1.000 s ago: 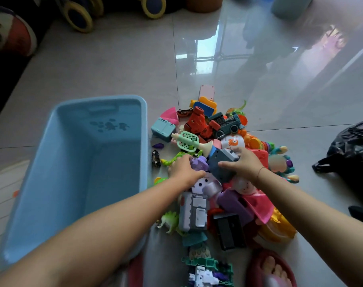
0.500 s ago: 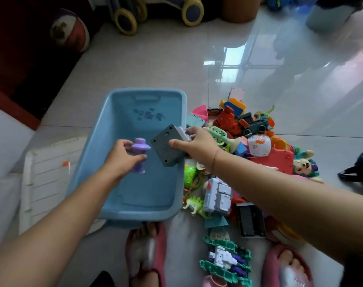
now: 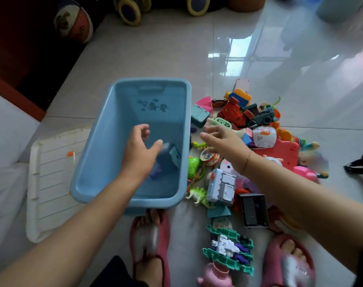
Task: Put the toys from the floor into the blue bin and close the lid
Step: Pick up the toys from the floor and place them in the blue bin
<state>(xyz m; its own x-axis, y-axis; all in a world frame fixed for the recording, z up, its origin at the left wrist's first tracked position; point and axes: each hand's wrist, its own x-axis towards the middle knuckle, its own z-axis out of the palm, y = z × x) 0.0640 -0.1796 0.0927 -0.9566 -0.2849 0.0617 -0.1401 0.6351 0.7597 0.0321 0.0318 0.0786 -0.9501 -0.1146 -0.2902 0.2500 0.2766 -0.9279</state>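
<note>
Drop done: 0.5 s ago the left hand (image 3: 141, 150) held a purple piece and the right hand (image 3: 224, 141) a grey block above the blue bin (image 3: 97, 131). Now both hands are empty with fingers spread wide, the left over the bin's middle, the right just outside its right rim. Grey block (image 3: 175, 157) and purple piece (image 3: 155, 172) are inside the bin near the right wall, motion-blurred, so probably not settled yet. That looks like the first two in. The toy pile (image 3: 238, 114) right of the bin is barely dented, so the task is at an early stage. The bin is pale blue plastic, rectangular and open-topped, with a dark print on the far inner wall. It sits on the floor (image 3: 155, 54). The white lid (image 3: 50, 172) lies flat against the bin's left side, not yet on.
</note>
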